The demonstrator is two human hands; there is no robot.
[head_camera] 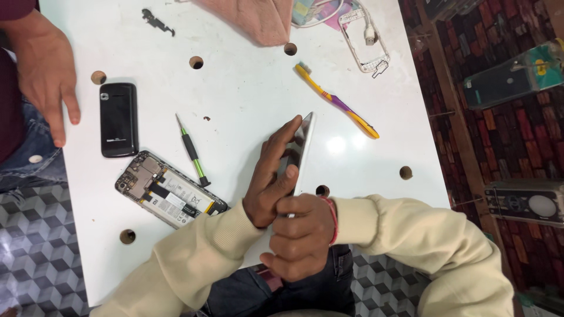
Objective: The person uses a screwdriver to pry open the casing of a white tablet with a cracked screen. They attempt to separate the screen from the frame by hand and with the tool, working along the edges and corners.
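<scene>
I see a white worktop (247, 88) with round holes, grey cube-patterned floor (35, 252), and a dark brick-patterned wall (517, 147) at right.

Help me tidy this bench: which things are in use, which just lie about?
In use: left hand and right hand on thin phone panel.

Lying about: screwdriver, opened phone, black phone, toothbrush, white frame, pink cloth.

Left hand (275, 176) fingers extended, thumb pressing; right hand (301, 235) fisted below it — wrists touching, cream sleeves.

pink cloth (258, 17) cut off, phone panel (302, 149) half-hidden
</scene>
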